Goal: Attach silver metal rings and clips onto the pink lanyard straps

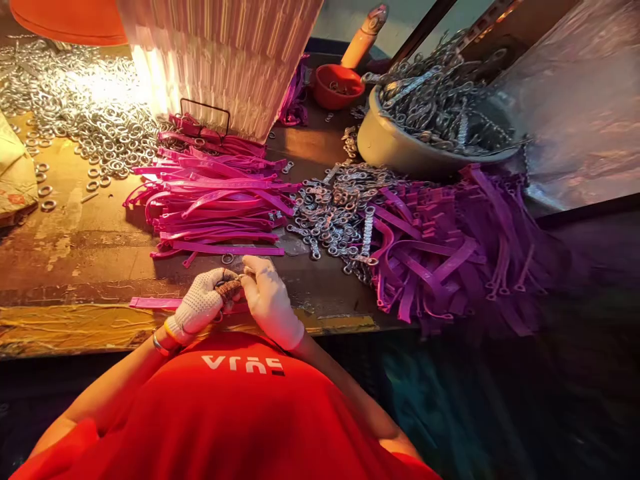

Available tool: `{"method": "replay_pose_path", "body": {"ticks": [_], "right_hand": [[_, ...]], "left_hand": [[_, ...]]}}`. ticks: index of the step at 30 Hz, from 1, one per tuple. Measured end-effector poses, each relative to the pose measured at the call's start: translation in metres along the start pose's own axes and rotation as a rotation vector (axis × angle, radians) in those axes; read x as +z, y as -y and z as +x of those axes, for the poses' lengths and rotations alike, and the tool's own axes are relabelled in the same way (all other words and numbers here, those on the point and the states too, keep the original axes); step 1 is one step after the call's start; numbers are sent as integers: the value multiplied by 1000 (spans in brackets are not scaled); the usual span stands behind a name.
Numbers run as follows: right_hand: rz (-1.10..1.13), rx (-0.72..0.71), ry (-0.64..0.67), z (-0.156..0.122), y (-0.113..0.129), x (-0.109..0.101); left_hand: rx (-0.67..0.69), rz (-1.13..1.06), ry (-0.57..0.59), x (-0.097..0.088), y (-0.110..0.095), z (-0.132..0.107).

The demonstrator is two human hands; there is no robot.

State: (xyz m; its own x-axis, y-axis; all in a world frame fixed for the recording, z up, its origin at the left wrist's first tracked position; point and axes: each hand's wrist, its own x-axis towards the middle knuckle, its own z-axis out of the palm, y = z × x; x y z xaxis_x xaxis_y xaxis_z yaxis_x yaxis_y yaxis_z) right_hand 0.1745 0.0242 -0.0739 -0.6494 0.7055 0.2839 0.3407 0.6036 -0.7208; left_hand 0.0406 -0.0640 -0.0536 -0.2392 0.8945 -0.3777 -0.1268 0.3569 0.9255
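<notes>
Both hands wear white gloves and meet fingertip to fingertip at the table's near edge. My left hand [200, 300] is closed, its finger ends brown and worn. My right hand [270, 303] is pinched shut against it. What they hold is small and mostly hidden between the fingers. A flat pink strap [155, 303] runs behind my left hand and shows again between the hands; I cannot tell whether it is gripped. Just beyond my fingers lies a single metal ring [227, 258], beside a stack of pink straps [220, 200].
Loose metal rings [110, 133] spread at the back left. Short metal chains [340, 207] lie right of the straps, beside a heap of purple straps [430, 260]. Behind stand a pale tub [390, 143] of chains, a red bowl [327, 97] and a ribbed translucent panel [215, 60].
</notes>
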Motion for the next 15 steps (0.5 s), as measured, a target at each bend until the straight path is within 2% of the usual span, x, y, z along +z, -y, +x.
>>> {"method": "replay_pose_path", "body": {"ticks": [2, 4, 6, 7, 9, 12, 14, 15], "right_hand": [[-220, -133, 136, 5, 1, -6], [-397, -213, 329, 12, 3, -14], [-514, -236, 470, 18, 6, -21], [-545, -234, 497, 20, 8, -24], [-527, -190, 485, 19, 9, -29], [-330, -3, 463, 11, 4, -36], [-186, 129, 405, 5, -7, -41], [-130, 181, 334, 3, -14, -44]], "left_hand": [[17, 129, 13, -4, -1, 0], [-11, 179, 25, -7, 0, 2], [-44, 141, 26, -9, 3, 4], [-57, 95, 32, -8, 5, 5], [-89, -32, 56, -7, 6, 7], [-175, -163, 115, -3, 1, 13], [-176, -72, 155, 1, -7, 25], [-123, 50, 153, 3, -12, 33]]}}
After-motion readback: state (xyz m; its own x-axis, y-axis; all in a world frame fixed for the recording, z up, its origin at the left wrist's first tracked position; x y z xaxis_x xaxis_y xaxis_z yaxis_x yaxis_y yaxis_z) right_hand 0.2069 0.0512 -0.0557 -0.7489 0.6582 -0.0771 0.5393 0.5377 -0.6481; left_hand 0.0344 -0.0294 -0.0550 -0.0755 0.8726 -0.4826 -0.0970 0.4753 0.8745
